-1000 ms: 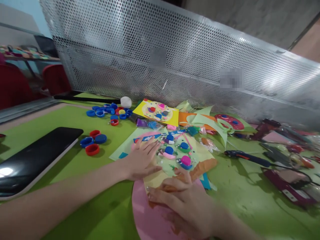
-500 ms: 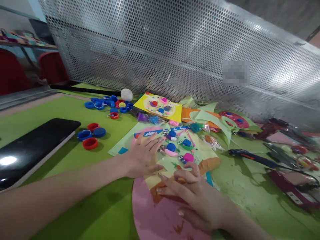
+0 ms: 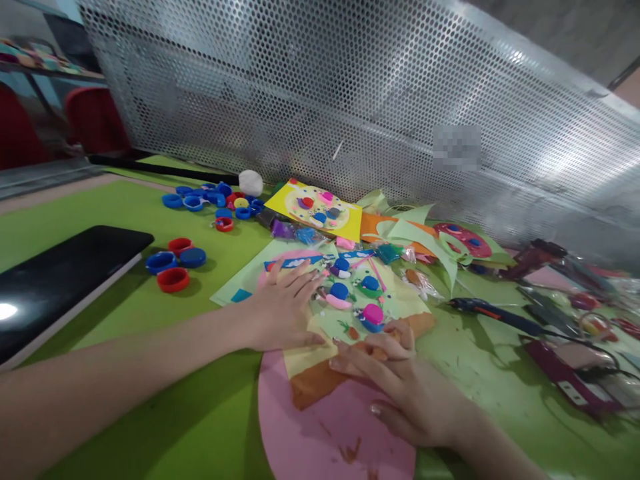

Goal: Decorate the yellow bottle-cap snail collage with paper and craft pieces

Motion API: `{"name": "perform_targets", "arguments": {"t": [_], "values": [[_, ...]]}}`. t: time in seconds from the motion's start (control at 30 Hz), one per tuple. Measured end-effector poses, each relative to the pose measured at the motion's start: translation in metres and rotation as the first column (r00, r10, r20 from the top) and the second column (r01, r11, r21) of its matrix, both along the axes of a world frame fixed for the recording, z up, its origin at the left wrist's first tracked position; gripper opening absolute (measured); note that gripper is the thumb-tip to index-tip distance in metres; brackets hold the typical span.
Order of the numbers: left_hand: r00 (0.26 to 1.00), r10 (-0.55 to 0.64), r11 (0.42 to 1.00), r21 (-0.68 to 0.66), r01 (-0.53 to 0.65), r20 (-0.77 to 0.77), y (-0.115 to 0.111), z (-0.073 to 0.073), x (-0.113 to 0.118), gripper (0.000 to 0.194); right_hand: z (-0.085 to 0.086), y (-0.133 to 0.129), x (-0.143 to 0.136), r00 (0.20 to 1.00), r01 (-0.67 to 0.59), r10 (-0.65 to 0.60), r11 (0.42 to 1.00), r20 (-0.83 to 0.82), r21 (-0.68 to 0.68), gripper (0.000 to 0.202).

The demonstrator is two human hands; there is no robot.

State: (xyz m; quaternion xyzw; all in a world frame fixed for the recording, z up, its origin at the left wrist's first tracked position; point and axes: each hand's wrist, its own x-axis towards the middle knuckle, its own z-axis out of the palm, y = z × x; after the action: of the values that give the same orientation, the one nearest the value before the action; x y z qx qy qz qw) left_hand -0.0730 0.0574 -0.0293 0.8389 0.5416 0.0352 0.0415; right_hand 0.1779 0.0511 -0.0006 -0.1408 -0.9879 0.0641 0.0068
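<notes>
A paper collage point(image 3: 320, 330) of pale green and yellow sheets carries several bottle caps in blue, green and pink. My left hand point(image 3: 285, 307) lies flat on its left side, fingers spread. My right hand point(image 3: 400, 380) rests over the collage's lower edge with its fingers apart, touching a brown paper strip point(image 3: 320, 380). Below that strip a rounded pink paper point(image 3: 330, 433) lies under the collage. A pink cap point(image 3: 373, 313) sits just above my right fingers. Part of the brown strip is hidden by my right hand.
To the left lie a black phone-like slab point(image 3: 75, 273) and red and blue caps point(image 3: 173, 280). Behind are more blue caps point(image 3: 193, 202) and a yellow card point(image 3: 350, 223). A pen-shaped tool with a cord point(image 3: 490, 312) lies right. A perforated metal panel point(image 3: 300, 87) stands behind.
My right hand has shifted slightly right along the lower edge, showing more of the brown strip. My left hand stays flat on the collage. The camera view has shifted slightly.
</notes>
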Motion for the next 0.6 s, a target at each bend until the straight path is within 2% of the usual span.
{"name": "perform_targets", "arguments": {"t": [0.33, 0.6], "values": [[0.999, 0.028, 0.995, -0.099, -0.031, -0.028, -0.004, 0.016, 0.004, 0.097, 0.004, 0.0, 0.004, 0.991, 0.023, -0.011, 0.996, -0.13, 0.087, 0.056], [1.0, 0.003, 0.998, -0.059, -0.003, -0.007, -0.004, 0.012, 0.001, 0.097, 0.006, 0.002, 0.009, 0.986, 0.064, -0.026, 0.971, -0.163, 0.232, 0.055]]}}
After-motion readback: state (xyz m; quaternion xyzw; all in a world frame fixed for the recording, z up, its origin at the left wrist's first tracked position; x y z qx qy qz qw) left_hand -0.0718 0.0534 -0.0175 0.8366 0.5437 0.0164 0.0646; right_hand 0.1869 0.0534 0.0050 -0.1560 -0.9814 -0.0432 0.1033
